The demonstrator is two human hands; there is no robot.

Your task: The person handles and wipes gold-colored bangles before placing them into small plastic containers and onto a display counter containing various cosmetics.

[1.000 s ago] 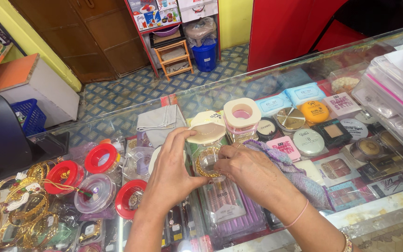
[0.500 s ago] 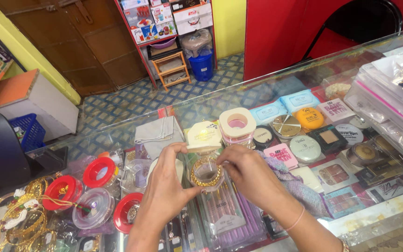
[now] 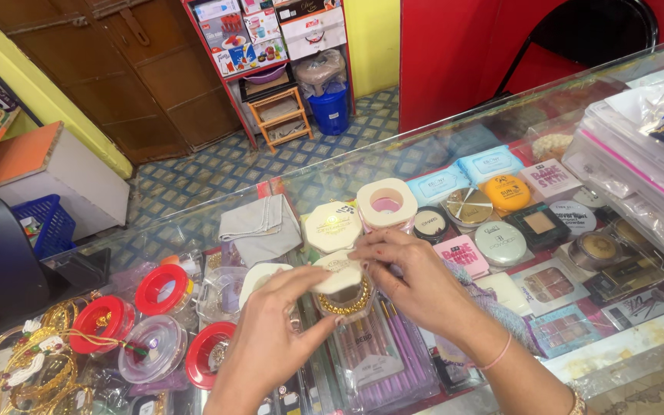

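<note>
With left hand (image 3: pixel 270 330) and right hand (image 3: pixel 409 284), clasped a round case of gold bangles (image 3: pixel 343 303) over the glass counter (image 3: pixel 616 340). Cupped the case from 7 o'clock with the left, fingers curled beneath the base and thumb pressed to the side. Pinched the cream octagonal lid (image 3: pixel 338 270) from 3 o'clock with the right, fingertips closed on its edge. Spread neither hand flat.

Appeared to be seating the lid onto the case, though not yet clearly flush. Judged to call for squaring lid to rim, then pressing down evenly while bracing the base from below.

Held the case dead centre between both hands, touching each, just above a purple packet (image 3: pixel 382 357) at 6 o'clock. Left standing just beyond at 12 o'clock a matching octagonal-lidded box (image 3: pixel 333 227), and at 1 o'clock a pink-centred box (image 3: pixel 386 204). Kept well apart, out at 9 o'clock, several red-lidded round boxes (image 3: pixel 161 288).
</note>
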